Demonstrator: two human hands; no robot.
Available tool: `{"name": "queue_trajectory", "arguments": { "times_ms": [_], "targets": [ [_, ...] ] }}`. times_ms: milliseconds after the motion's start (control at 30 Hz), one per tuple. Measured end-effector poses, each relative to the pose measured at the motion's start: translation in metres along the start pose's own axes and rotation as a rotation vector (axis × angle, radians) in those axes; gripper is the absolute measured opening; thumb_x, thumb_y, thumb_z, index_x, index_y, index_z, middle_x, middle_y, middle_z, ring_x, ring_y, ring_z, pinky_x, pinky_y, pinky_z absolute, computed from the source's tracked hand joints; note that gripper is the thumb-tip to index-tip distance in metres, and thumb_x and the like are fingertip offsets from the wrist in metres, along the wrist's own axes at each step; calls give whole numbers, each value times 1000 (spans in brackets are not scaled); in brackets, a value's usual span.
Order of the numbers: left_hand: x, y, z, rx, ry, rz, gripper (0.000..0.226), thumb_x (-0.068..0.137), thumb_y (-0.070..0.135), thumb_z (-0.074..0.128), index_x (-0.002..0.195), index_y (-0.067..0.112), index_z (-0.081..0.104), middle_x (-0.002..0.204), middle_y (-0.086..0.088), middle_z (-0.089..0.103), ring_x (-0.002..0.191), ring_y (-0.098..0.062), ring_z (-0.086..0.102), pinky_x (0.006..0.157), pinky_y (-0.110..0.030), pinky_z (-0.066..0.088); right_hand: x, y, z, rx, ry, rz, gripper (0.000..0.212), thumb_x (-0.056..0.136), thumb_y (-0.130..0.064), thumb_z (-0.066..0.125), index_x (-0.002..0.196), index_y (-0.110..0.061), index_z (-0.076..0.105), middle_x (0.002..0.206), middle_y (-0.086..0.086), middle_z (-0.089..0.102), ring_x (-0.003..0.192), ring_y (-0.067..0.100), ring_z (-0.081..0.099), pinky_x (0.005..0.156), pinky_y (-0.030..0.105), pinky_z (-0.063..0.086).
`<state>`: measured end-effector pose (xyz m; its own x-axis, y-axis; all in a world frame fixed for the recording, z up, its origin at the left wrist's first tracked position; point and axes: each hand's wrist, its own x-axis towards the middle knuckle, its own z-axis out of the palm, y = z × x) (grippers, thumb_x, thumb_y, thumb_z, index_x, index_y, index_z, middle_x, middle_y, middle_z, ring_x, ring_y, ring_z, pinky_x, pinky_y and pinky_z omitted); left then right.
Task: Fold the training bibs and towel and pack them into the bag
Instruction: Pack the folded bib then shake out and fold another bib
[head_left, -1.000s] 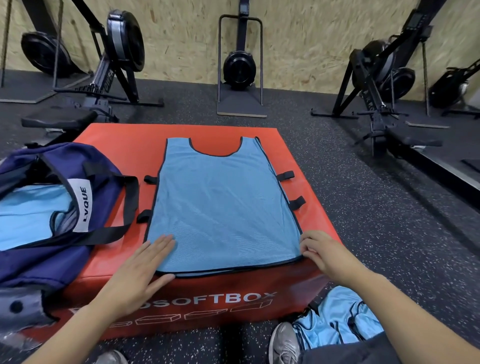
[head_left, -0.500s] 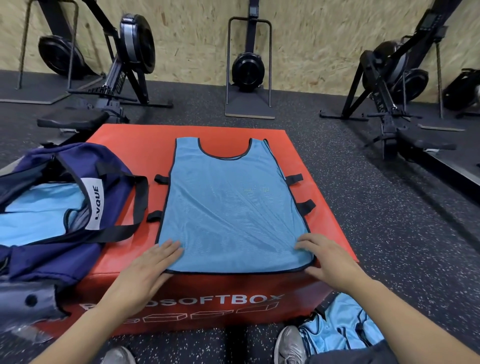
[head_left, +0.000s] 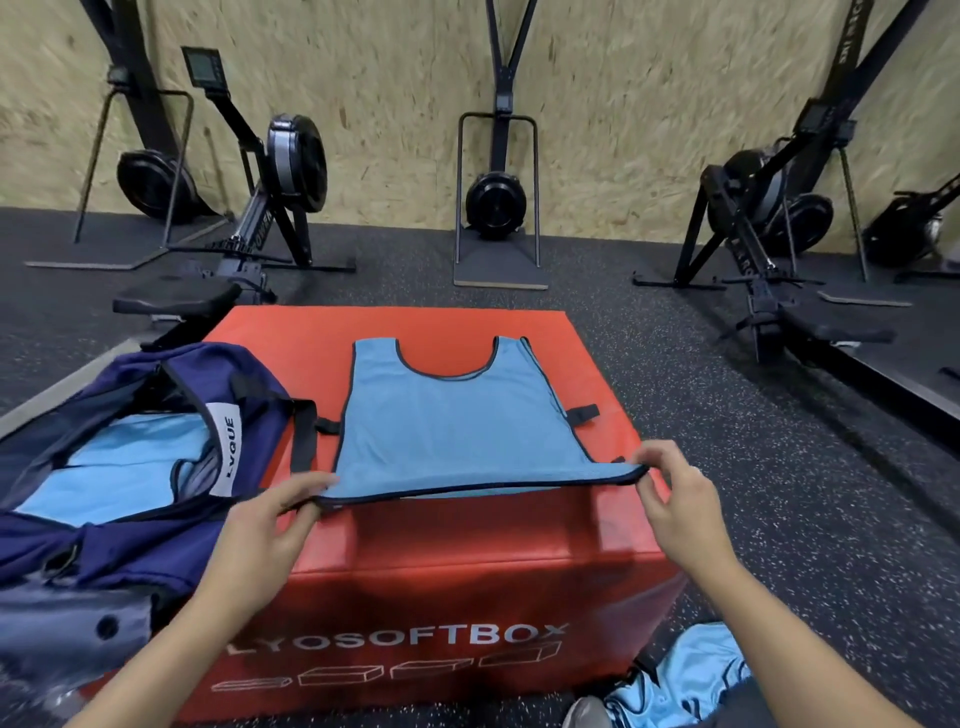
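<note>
Fingers (head_left: 306, 491) pinch mesh bib (head_left: 457, 421), apparently double-layered

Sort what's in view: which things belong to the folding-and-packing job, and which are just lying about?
Job: bib, its hem pinched by left hand and right hand; bag; more bibs on the floor.
Lying about: red box as work surface; rowers.

Even, soft indoor light, faint shadows, slight overall blur, and wide-angle bending at the edges.
</note>
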<state>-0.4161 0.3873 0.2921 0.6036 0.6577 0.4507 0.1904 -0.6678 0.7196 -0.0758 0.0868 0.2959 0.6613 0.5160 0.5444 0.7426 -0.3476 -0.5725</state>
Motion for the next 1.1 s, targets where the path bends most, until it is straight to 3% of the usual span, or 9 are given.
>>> {"name": "queue_trajectory", "arguments": {
  "times_ms": [100,167,233,300,400,633,833,967,1100],
  "targets": [
    [13,24,-22,-43,43,33,40,91,-5,60,95,33,53,77,-3,67,62,-12,57,62,-24,45,12,-25,-19,191,68,12,38,87,10,60,91,-28,54,91,-8,70,89,4,65,80,25,48],
    [22,39,-39,-44,91,66,38,93,-5,56,89,32,48,77,-6,64,66,-18,57,66,-22,45,20,-39,-32,250,69,-13,49,84,17,56,75,-31,54,92,-6,70,90,9,65,82,27,48],
    [31,53,-55,-2,113,117,38,93,-4,54,81,32,50,80,-3,63,74,-27,59,72,-32,48,28,-51,-47,255,51,-60,54,73,24,48,62,-28,58,98,-7,70,95,12,65,83,30,49],
    [38,67,-69,27,134,175,45,86,-14,53,73,29,55,85,3,66,81,-20,61,76,-33,48,33,-65,-63,219,40,-117,53,67,22,44,56,-27,62,100,-10,68,98,6,63,84,24,47],
    [40,88,-85,57,166,267,53,81,-25,52,74,24,70,98,14,68,90,-2,62,83,-25,47,37,-84,-86,175,42,-170,56,73,26,45,64,-24,71,98,-14,65,97,-2,59,82,8,41],
    [22,104,-90,12,224,223,35,96,-6,55,104,22,73,95,20,71,84,13,59,75,-3,40,26,-107,-99,311,-2,-163,46,93,12,51,95,-28,74,105,-9,65,94,5,62,77,14,44],
    [30,61,-64,60,141,146,47,94,-5,56,112,35,71,107,23,72,100,5,63,86,-10,44,31,-82,-54,366,-30,35,46,94,6,56,104,-36,73,106,-29,70,104,-1,65,86,9,47],
    [45,23,-34,38,100,47,49,94,-6,56,109,38,71,111,35,66,104,12,61,89,-4,41,40,-54,-7,391,-47,218,37,97,-2,57,104,-33,76,99,-26,73,96,7,69,89,28,55],
    [65,-26,-3,53,31,-65,53,94,-3,57,105,47,69,105,29,70,104,9,62,92,-9,43,54,-29,37,381,-128,295,37,98,-2,56,105,-32,76,103,-26,72,103,-9,63,96,25,49]
  ]
}}
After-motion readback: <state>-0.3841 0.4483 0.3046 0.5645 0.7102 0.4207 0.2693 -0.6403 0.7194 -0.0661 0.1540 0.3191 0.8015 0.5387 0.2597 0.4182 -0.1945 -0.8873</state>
